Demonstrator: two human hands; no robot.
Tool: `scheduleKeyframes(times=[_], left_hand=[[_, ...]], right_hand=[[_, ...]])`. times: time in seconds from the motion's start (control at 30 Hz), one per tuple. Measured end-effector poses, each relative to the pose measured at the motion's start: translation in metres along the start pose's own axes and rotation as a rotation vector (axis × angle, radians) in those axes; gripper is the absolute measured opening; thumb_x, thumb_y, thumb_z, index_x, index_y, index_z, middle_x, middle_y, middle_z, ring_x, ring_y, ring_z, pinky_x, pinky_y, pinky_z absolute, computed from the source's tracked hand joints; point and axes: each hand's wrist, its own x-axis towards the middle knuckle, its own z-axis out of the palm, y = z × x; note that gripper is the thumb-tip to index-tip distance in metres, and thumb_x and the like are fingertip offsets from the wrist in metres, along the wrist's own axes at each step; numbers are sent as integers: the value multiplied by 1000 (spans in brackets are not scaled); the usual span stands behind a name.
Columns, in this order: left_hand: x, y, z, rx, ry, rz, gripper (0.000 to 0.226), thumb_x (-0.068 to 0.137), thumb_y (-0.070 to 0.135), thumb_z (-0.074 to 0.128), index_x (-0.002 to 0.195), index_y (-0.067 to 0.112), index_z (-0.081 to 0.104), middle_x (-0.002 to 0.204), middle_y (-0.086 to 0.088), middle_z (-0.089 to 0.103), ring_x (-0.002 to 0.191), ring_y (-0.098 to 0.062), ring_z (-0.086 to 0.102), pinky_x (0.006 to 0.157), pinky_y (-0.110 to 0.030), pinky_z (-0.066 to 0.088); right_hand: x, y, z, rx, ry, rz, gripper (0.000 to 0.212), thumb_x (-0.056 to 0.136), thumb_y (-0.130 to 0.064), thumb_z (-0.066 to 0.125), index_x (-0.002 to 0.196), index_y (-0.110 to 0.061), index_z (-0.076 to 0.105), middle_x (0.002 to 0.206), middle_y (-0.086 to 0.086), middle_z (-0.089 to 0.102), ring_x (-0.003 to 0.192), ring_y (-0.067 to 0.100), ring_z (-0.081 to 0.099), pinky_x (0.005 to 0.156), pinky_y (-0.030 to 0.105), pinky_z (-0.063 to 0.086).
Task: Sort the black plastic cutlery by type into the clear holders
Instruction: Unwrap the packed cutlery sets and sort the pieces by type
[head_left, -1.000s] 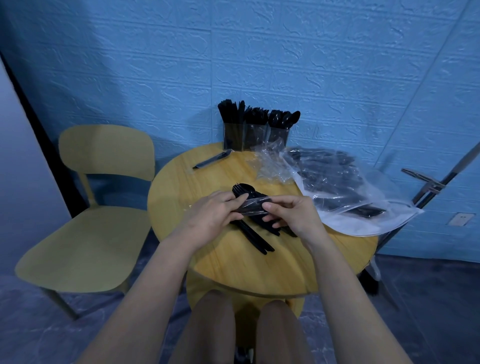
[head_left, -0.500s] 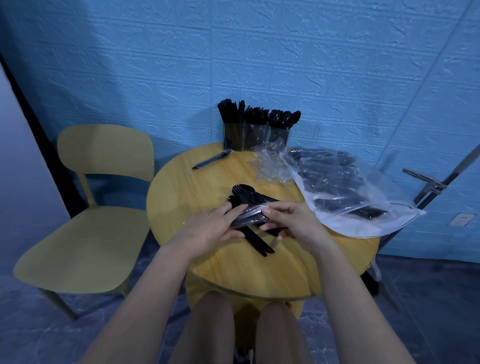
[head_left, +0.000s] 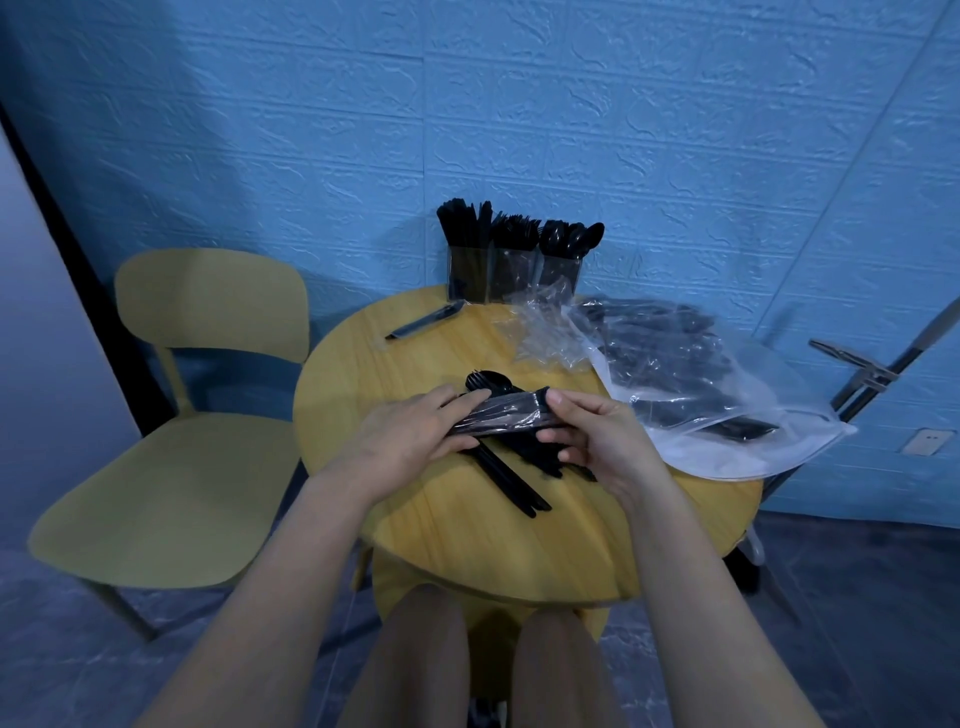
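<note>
Clear-wrapped cutlery packet (head_left: 498, 418), head view: lowered since a second ago, now just above the loose pile (head_left: 519, 467) at bench (head_left: 467, 545) centre. Left hand (head_left: 410, 436) and right hand (head_left: 597, 441) fingers curl round its ends. Unwrapping pending; holders (head_left: 511, 265) at 12 o'clock.

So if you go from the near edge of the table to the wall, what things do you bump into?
Loose black cutlery → wrapped cutlery pack held by left hand and right hand → single wrapped knife → clear holders.
</note>
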Motion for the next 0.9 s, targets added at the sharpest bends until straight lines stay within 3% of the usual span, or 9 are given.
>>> scheduleKeyframes(times=[0.27, 0.47, 0.63, 0.77, 0.83, 0.9], left_hand=[[-9, -15, 1, -95, 78, -72, 54, 97, 45, 35, 148, 34, 21, 115, 6, 51, 96, -12, 54, 71, -24, 44], [-10, -11, 7, -102, 117, -127, 47, 100, 40, 31, 147, 32, 27, 116, 7, 53, 97, -13, 56, 67, -23, 41], [-9, -12, 8, -146, 132, -150, 46, 100, 38, 34, 145, 30, 32, 114, 4, 55, 95, -15, 56, 71, -30, 48], [-12, -29, 11, -222, 157, -361, 44, 100, 35, 36, 144, 29, 35, 125, 1, 53, 103, -18, 55, 77, -33, 48], [-12, -29, 15, -297, 177, -459, 44, 100, 34, 39, 144, 28, 35, 125, -1, 54, 101, -16, 54, 73, -30, 44], [-10, -23, 18, -397, 182, -506, 45, 100, 33, 42, 144, 26, 36, 123, -3, 55, 97, -13, 51, 73, -27, 39]], right_hand=[[6, -5, -13, -9, 170, -124, 20, 91, -10, 60, 106, 1, 65, 87, 11, 71, 62, 11, 69, 53, 18, 54], [7, 2, -1, 42, 173, -117, 19, 94, -18, 57, 103, -2, 61, 89, 14, 69, 60, 17, 69, 58, 22, 57], [9, -2, -3, 66, 171, -136, 23, 88, -5, 63, 107, 7, 62, 86, 16, 68, 64, 14, 69, 62, 18, 56], [12, -2, -15, 176, 362, -194, 10, 90, -5, 62, 98, 1, 62, 81, 11, 67, 61, 11, 69, 61, 17, 56], [13, 0, -15, 201, 434, -217, 4, 91, -5, 60, 88, -7, 58, 79, 10, 66, 60, 10, 69, 61, 17, 56], [16, 5, -12, 192, 450, -221, 2, 92, -5, 59, 91, -6, 58, 81, 11, 65, 61, 10, 69, 61, 17, 56]])
